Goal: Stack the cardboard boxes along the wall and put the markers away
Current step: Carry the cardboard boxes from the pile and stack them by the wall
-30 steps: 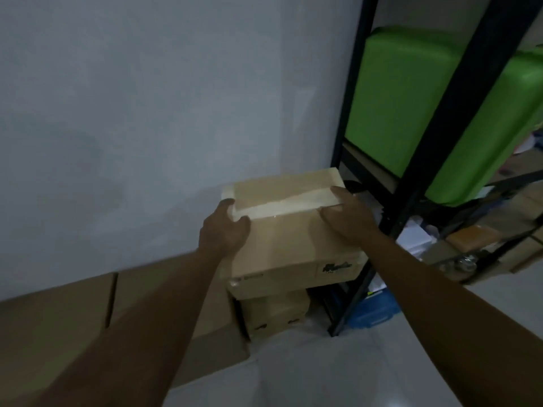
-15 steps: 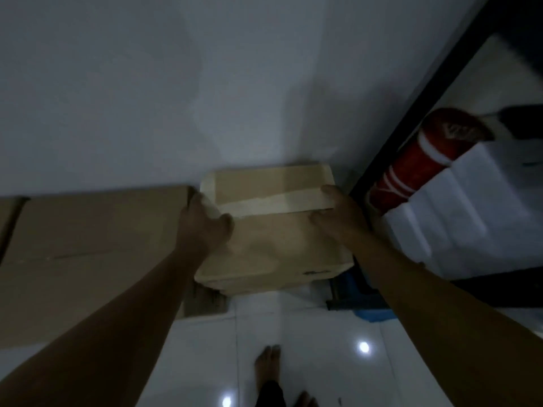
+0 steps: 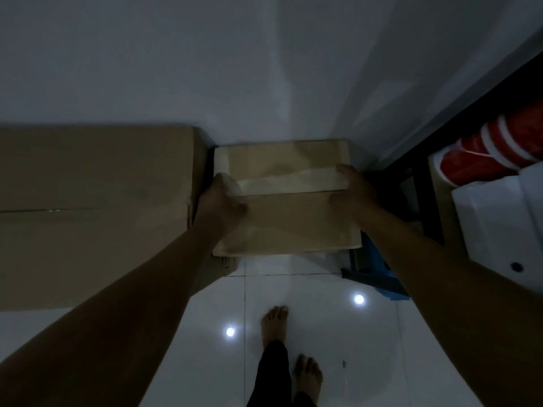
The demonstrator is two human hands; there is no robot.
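Moved: small taped brown cardboard box (image 3: 286, 198) has been lowered toward the wall, centre frame, beside the large brown carton (image 3: 94, 212).
Hands: left hand (image 3: 219, 205) and right hand (image 3: 354, 192) are clasped on its sides.
Meaning: placement is judged nearly complete; release remains.

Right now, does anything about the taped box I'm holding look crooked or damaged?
Nothing stands out. The taped cardboard box sits square to the wall, between the large cardboard box and black shelf frame, tape intact.

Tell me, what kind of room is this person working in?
Probably a storeroom or a storage corner of a home. Big cardboard boxes line the wall, a black metal rack holds stacked red cups, and both hands grip a taped box.
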